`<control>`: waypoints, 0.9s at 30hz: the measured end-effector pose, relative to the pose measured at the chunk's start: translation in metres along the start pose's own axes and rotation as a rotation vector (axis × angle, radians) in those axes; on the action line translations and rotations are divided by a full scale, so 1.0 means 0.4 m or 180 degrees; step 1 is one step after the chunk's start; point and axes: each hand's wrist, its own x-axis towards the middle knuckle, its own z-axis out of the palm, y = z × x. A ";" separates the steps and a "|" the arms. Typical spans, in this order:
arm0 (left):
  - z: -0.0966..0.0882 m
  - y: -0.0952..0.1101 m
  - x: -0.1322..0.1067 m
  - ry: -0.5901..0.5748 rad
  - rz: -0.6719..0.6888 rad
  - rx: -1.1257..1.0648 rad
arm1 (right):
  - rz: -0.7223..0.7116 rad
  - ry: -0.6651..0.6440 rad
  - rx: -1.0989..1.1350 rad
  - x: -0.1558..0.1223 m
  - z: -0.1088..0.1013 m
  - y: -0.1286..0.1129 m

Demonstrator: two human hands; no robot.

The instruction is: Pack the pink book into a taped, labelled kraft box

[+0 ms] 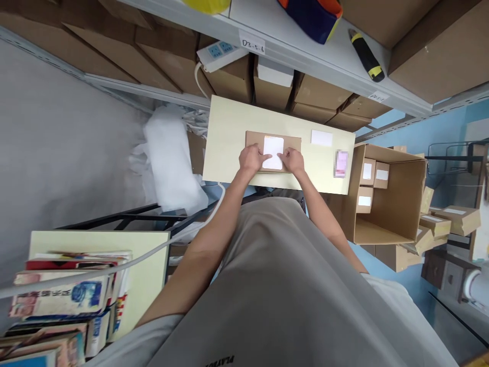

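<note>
A flat brown cardboard box (253, 136) lies on the pale yellow tabletop (229, 122) in front of me. On its top is a white label (273, 148). My left hand (250, 159) rests at the box's left part, fingers curled and thumb on the label's left edge. Opposite it, my right hand (293, 160) has its fingers curled at the right part, with the thumb at the label's right edge. Both hands look closed on the box; the undersides of the fingers are hidden. A white stack of labels or paper (321, 137) lies to the right, near a blurred pink item (341, 163).
Right of the table stands an open carton (389, 204) with several small labelled boxes inside. A shelf (267, 20) overhead bears a black-yellow cutter knife (367, 56). White wrapping (171, 158) is at left, with books (64, 290) lower left. A white cable (153, 257) crosses my left side.
</note>
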 end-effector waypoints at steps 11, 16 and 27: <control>-0.025 -0.085 0.023 -0.0616 0.0525 -0.0106 | -0.0438 -0.0336 0.0253 -0.022 -0.017 0.060; 0.014 -0.033 -0.010 -0.0083 0.0808 0.0119 | -0.0449 0.0356 -0.0221 -0.062 0.038 -0.013; 0.035 -0.109 -0.098 -0.0002 0.1687 0.0517 | -0.1185 0.0033 -0.1018 -0.162 0.067 0.034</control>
